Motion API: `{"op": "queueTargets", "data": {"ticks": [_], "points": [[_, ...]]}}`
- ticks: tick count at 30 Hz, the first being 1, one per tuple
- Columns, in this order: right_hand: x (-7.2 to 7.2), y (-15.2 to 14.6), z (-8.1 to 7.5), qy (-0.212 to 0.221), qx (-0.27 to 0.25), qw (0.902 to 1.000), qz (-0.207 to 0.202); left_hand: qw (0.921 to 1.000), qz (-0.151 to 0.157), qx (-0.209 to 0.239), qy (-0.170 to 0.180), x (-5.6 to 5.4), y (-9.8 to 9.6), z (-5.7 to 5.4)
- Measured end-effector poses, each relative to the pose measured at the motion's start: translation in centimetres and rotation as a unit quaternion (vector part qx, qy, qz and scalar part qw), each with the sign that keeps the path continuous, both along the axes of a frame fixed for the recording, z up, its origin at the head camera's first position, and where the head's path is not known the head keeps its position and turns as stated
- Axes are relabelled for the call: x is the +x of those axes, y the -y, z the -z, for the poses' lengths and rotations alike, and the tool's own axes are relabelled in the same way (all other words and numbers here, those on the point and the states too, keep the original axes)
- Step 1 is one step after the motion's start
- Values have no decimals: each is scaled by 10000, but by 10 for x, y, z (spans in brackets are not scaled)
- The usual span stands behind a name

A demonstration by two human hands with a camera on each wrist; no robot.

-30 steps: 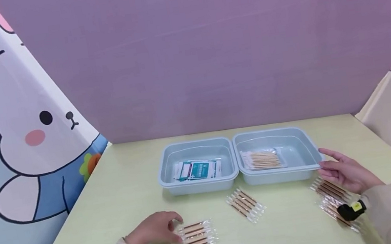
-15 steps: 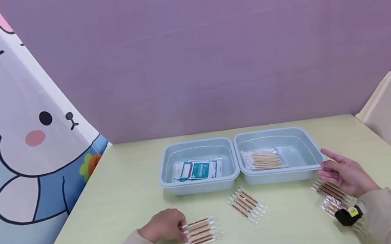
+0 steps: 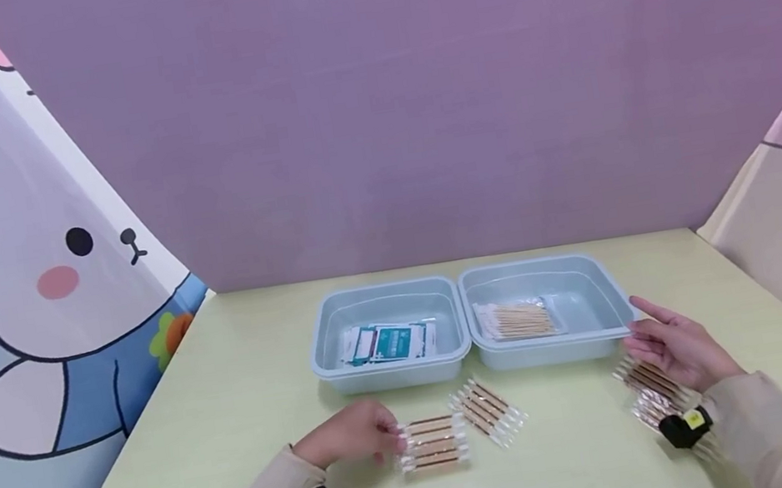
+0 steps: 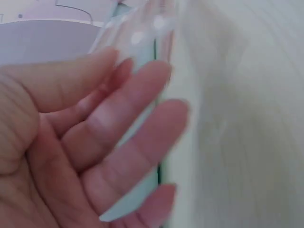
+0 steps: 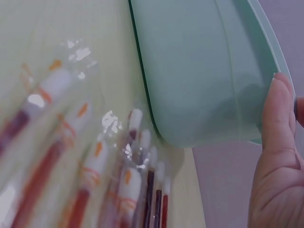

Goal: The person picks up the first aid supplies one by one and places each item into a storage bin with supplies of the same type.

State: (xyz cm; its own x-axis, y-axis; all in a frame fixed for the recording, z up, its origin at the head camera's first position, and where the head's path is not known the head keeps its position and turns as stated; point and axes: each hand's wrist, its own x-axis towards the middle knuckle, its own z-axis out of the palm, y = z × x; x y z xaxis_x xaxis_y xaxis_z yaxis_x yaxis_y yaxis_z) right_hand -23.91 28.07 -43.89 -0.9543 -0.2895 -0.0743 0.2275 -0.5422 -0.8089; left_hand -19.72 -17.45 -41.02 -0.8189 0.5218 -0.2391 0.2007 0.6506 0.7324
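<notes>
My left hand (image 3: 354,433) pinches the left end of a clear packet of brown-stick cotton swabs (image 3: 433,442) between thumb and fingertips. The packet is held flat, low over the table. In the left wrist view the other fingers (image 4: 137,137) are loosely bent, and the swab packet (image 4: 135,35) is blurred beyond the fingertips. My right hand (image 3: 683,348) holds the rim at the near right corner of the right light blue tray (image 3: 551,351). In the right wrist view the tray's outer wall (image 5: 199,71) meets the right fingers (image 5: 278,109). A bag of wooden-stick cotton swabs (image 3: 524,318) lies in this tray.
The left light blue tray (image 3: 395,374) holds several teal-and-white sachets (image 3: 392,342). Between the hands lies another swab packet (image 3: 488,412). More swab packets (image 3: 646,379) lie partly under my right hand and wrist. A purple backdrop (image 3: 416,105) stands behind the table (image 3: 254,340).
My left hand has taken hold of the swab packet's left end and moved it to the right, closer to the middle packet. The right hand stays at the tray's corner.
</notes>
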Motion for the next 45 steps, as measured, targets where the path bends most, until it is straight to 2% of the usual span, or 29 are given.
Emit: {"op": "queueTargets", "data": {"ticks": [2,6,10,14,17,22,27,29,33,36,42,45], "points": [[0,0,0,-7,-4,10000,3,9987,-197,464,117,-3,-7,-2],[0,1,1,-9,27,10000,31,9889,-579,1343,270,-10,-23,-8],[0,1,1,25,-2,10000,11,9798,-1028,1688,291,-17,-42,-17],[0,1,1,-3,-20,10000,8,9710,-1326,1960,343,-27,-59,-27],[0,3,1,-31,-50,10000,30,9659,-1435,2116,399,-36,-68,-36],[3,5,0,-22,-60,9999,104,9634,-1472,2204,412,-53,-82,-45],[5,7,-1,8,-4,9999,117,9559,-1768,2287,518,-72,-98,-45],[5,9,-2,11,38,9999,95,9556,-1855,2237,489,-79,-104,-44],[5,12,-2,8,130,9999,25,9527,-2005,2245,420,-89,-110,-41],[5,14,-3,59,171,9998,46,9475,-2119,2361,400,-96,-113,-39],[7,13,-4,110,104,9998,87,9379,-2273,2578,478,-105,-119,-38],[8,12,-3,71,36,10000,58,9367,-2364,2537,492,-106,-124,-38]]}}
